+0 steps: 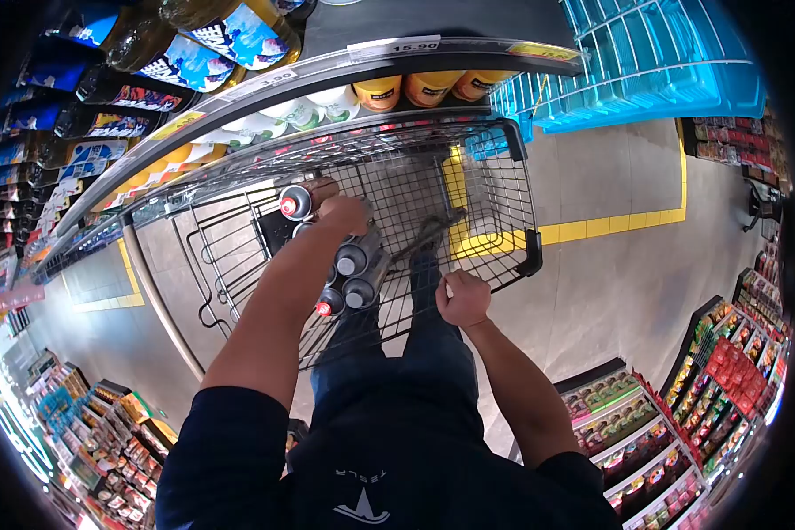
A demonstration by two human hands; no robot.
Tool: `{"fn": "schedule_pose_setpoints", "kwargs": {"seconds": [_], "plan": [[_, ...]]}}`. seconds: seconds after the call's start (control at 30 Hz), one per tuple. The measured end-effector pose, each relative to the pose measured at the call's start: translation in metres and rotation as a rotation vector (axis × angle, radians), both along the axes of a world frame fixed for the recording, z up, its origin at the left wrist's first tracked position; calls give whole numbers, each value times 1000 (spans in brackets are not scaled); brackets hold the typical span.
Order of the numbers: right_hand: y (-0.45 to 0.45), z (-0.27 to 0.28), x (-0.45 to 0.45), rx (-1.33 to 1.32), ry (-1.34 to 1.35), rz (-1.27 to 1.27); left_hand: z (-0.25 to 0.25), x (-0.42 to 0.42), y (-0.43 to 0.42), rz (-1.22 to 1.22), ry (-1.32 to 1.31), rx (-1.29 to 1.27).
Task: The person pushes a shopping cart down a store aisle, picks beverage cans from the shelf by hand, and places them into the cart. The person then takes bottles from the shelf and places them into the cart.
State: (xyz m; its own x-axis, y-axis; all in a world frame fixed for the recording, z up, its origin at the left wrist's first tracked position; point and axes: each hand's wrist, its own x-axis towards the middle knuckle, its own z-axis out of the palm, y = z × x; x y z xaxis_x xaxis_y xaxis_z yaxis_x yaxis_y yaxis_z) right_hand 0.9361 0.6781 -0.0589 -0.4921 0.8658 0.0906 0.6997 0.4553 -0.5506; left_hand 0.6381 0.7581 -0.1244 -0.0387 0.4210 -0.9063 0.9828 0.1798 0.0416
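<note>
Because left hand (pixel 344 215) blurs over cans (pixel 352 259), can't tell grip; right hand (pixel 464 299) curled closed near cart (pixel 533 254).

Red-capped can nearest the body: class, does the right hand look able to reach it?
Probably: the right hand could dip into the open cart, though the left forearm crowds the can.

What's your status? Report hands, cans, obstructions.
Left hand at cans in cart, grip unclear. Right hand curled near cart's side. Left forearm partly hides cans.
</note>
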Motion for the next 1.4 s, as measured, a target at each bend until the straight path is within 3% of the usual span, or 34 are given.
{"fn": "schedule_pose_setpoints", "kwargs": {"seconds": [0.1,0.2,0.3,0.37,0.43,0.57,0.7,0.77,0.87,0.9,0.93,0.97,1.0,1.03,1.1,1.13,1.23,1.27,1.4], "plan": [[1,1,-2,6,0,-1,7,4,3,-1,16,-15],[1,3,-2,-11,-14,8,-6,4,-12,-86,38,153],[-1,3,0,-35,-65,13,1,14,-29,-107,3,496],[-1,1,-1,-41,-84,12,-4,25,-47,-252,-36,587],[-2,0,0,-46,-83,16,10,34,-72,-316,-182,865],[-1,7,-3,-119,-153,11,57,60,-117,128,-510,942],[25,-13,-6,-487,-490,279,85,68,-157,349,-544,609],[77,45,-51,-430,-515,282,85,68,-179,342,-479,477],[172,143,-122,98,3,181,92,68,-200,417,-434,364],[200,183,-144,85,9,124,94,69,-207,454,-427,337],[235,200,-165,506,270,54,85,69,-213,531,-363,352],[251,256,-180,426,350,20,84,67,-216,527,-358,392],[279,278,-191,560,440,44,83,65,-216,524,-351,434],[308,285,-202,594,166,-51,82,63,-219,523,-343,474],[337,319,-236,704,285,-63,74,64,-226,563,-352,524],[344,344,-245,406,20,1,74,64,-227,582,-339,533],[369,340,-269,568,-104,123,74,66,-233,588,-267,578],[370,334,-272,700,-23,90,74,66,-236,584,-238,595],[360,336,-270,528,-54,33,65,67,-243,582,-236,644]]}}
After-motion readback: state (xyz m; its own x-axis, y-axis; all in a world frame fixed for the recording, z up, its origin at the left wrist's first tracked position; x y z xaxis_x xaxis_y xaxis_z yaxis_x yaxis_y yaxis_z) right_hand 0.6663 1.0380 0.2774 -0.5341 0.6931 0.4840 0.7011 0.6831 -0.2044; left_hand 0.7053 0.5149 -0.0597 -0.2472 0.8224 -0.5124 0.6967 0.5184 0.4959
